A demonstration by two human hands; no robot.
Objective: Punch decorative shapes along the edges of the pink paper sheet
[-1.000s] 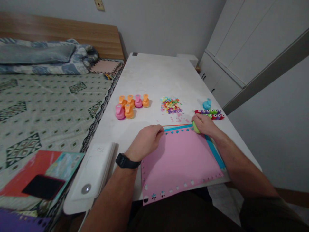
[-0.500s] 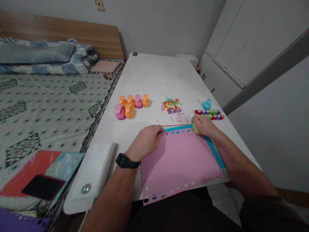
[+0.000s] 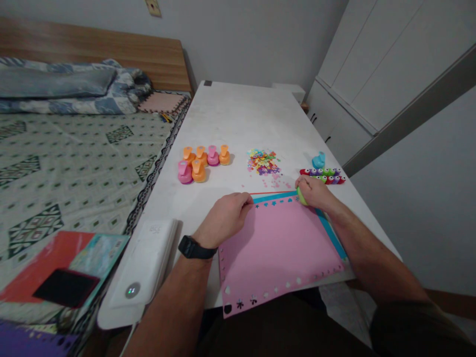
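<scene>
A pink paper sheet (image 3: 278, 248) with punched shapes along its edges lies in front of me, its near edge overhanging the table. Blue paper (image 3: 329, 233) shows beneath it at the far and right sides. My left hand (image 3: 232, 215) pinches the sheet's far left edge between thumb and fingers. At the far right corner, my right hand (image 3: 312, 191) is closed around a green craft punch (image 3: 301, 197), which sits at the sheet's edge and is partly hidden by the fingers. A row of small punched shapes runs between the hands.
Orange and pink craft punches (image 3: 199, 171) stand left on the white table (image 3: 238, 114). Paper confetti (image 3: 263, 162) lies beyond the sheet. Right are a blue punch (image 3: 319, 160) and rows of small colourful punches (image 3: 327, 172). A white device (image 3: 143, 267) is at the near left.
The near left corner of the pink sheet has shifted slightly to the right and down. Both hands have stayed almost in place, the right one still on the green punch.
</scene>
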